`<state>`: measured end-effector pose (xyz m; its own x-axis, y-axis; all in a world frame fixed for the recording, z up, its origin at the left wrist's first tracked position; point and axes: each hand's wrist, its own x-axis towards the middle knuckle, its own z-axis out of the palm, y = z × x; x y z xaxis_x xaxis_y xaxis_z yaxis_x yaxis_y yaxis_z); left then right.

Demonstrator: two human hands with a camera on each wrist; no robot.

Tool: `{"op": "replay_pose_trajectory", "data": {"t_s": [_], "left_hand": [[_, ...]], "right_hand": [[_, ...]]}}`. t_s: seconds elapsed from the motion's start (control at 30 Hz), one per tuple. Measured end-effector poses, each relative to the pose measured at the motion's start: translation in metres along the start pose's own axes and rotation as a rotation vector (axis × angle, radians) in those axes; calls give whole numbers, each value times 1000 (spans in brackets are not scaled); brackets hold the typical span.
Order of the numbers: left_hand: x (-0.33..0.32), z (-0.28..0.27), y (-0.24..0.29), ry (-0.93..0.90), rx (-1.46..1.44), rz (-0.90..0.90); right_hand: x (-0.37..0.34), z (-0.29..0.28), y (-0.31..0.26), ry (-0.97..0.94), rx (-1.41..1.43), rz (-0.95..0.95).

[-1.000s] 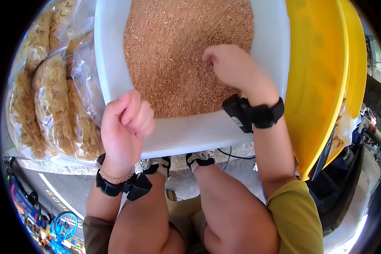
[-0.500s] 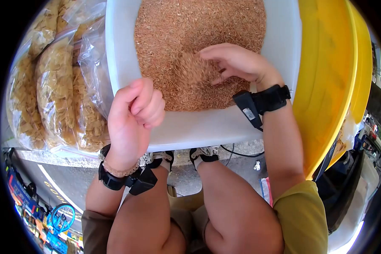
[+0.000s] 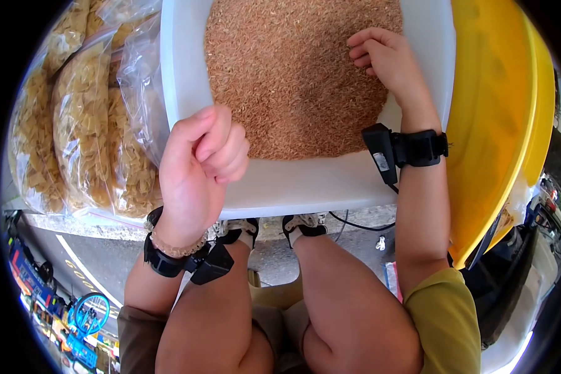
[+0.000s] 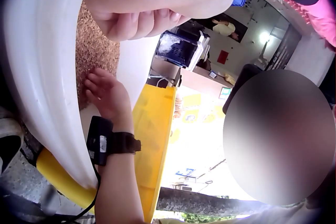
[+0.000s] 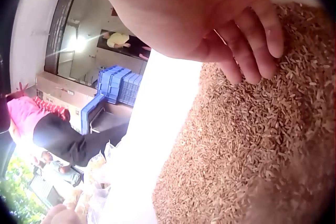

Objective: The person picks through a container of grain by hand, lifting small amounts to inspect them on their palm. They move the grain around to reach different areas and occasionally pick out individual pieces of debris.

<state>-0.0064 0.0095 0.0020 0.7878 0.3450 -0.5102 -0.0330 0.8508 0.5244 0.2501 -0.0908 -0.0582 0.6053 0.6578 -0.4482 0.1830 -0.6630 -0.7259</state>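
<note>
A white plastic tub (image 3: 305, 184) holds a deep bed of reddish-brown rice (image 3: 293, 81). Over the tub's right side hovers my right hand (image 3: 389, 62), fingers relaxed and slightly bent. The right wrist view shows its palm and bare fingertips close above the grains (image 5: 247, 124), with nothing held. My left hand (image 3: 202, 149) is raised at the tub's near left corner, its fingers curled into the palm. No object shows in it; the left wrist view shows the curled fingers (image 4: 142, 22) from the side. Black camera straps are on both wrists.
Clear bags of pale yellowish flakes (image 3: 84, 124) lie left of the tub. A large yellow container (image 3: 489, 124) stands close on the right. Below are my knees, shoes and a black cable (image 3: 361, 225). Blue crates (image 5: 118, 85) and a person in pink (image 5: 26, 116) appear farther off.
My right hand dipped at the rice and tossed a blurred spray of grains leftward, then drew back up and to the right, empty. The left hand stays curled in nearly the same place.
</note>
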Motion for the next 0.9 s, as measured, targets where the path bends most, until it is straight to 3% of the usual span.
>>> {"op": "replay_pose_trajectory", "data": {"t_s": [0.1,0.17,0.2,0.27,0.33,0.37,0.4,0.47,0.53,0.6,0.67,0.8,0.9], "left_hand": [[-1,1,0,-5,-7,-1],[-3,0,-1,-9,-6,-10],[-4,-2,-2,-17,19,-57],[-6,0,-2,-25,50,-105],[-11,10,-3,34,568,-246],[-15,17,-10,76,819,-158],[-14,18,-12,77,825,-160],[-13,19,-15,-203,1314,105],[-17,22,-16,-195,1360,114],[-21,20,-17,-211,1488,269],[-25,19,-19,-220,1552,338],[-26,15,-21,-283,1689,520],[-26,13,-24,-379,1732,655]], "right_hand": [[0,1,-1,33,20,-43],[-2,0,-7,110,324,-4],[-1,-4,-6,114,325,-1],[2,-12,-5,53,949,69],[-1,-17,-7,60,1060,82],[-4,-20,-11,64,1166,97],[-9,-22,-15,65,1173,97],[-24,-23,-27,74,1200,142],[-44,-24,-45,99,1239,159],[-52,-28,-41,120,1279,174],[-57,-35,-26,-193,1389,-18],[-70,-34,-14,-157,1366,-79],[-72,-30,-6,-12,1227,-138]]}}
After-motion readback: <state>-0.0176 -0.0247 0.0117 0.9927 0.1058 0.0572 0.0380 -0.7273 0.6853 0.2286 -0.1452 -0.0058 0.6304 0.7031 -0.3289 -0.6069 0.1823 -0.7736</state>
